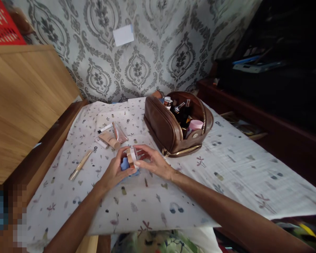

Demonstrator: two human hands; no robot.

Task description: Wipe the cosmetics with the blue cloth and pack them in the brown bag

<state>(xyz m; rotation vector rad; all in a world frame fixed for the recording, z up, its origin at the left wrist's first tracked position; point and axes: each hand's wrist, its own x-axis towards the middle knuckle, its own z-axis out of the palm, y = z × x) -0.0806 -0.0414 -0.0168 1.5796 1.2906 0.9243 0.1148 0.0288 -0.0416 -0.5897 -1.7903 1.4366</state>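
Both hands meet over the middle of a table covered with a white patterned cloth (226, 165). My left hand (115, 171) presses a blue cloth (125, 164) against a small clear jar with a gold lid (132, 156). Fingers of my right hand (153, 162) are wrapped round the same jar from the right. Just behind the hands stands an open brown toiletry bag (168, 128) packed with bottles and a pink jar (195, 125).
Several cosmetic tubes (113, 136) and a gold pencil (80, 165) lie on the cloth to the left. A wooden cabinet (23, 105) rises at the left, a patterned wall (147, 52) behind, dark furniture (274, 91) at the right.
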